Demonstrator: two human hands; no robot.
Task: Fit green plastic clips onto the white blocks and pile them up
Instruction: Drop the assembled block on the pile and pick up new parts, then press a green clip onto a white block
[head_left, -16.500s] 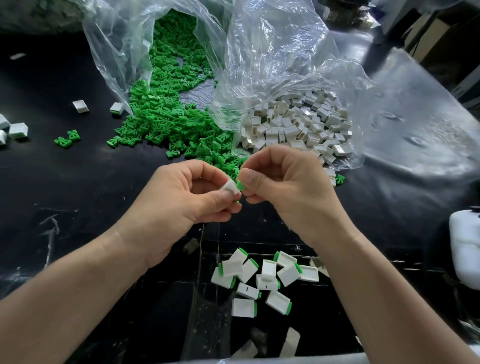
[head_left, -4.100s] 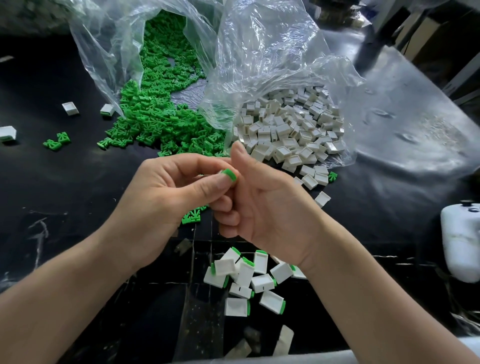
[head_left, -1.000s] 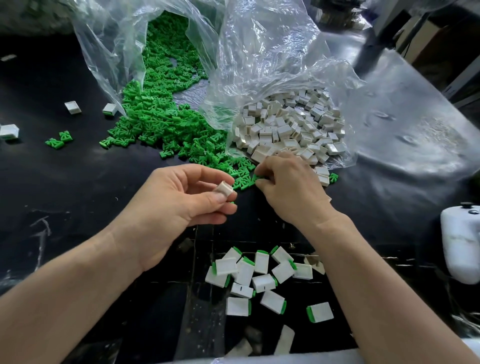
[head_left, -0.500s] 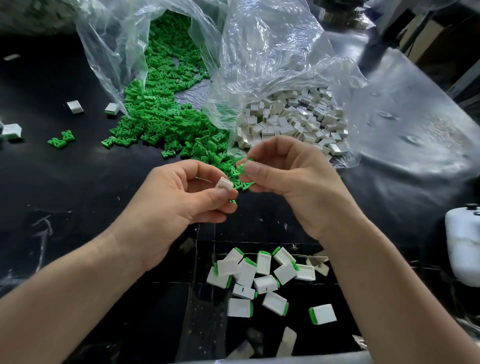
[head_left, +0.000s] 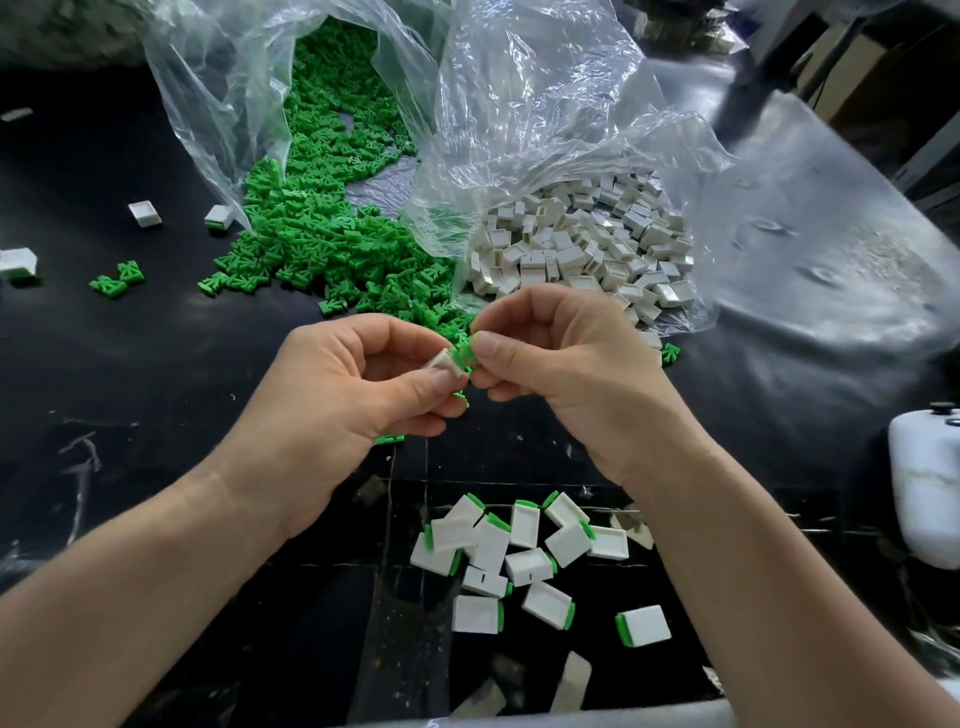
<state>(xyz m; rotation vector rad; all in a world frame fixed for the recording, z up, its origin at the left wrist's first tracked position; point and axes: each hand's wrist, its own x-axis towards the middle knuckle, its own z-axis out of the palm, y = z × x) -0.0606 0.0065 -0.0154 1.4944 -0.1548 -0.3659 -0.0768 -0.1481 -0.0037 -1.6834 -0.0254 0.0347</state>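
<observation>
My left hand pinches a small white block between thumb and fingers. My right hand pinches a green clip and holds it against the block's end. Both hands hover above the black table. Near the table's front lies a pile of white blocks with green clips fitted, and one more fitted block lies apart to its right. Loose green clips spill from a clear bag at the back. Bare white blocks fill a second clear bag beside it.
A few stray white blocks and green clips lie at the far left. A white plastic object stands at the right edge. Crumpled clear plastic covers the back right of the black table.
My right hand picked a green clip from the heap, lifted it and brought it to the white block in my left hand. The clip now touches the block.
</observation>
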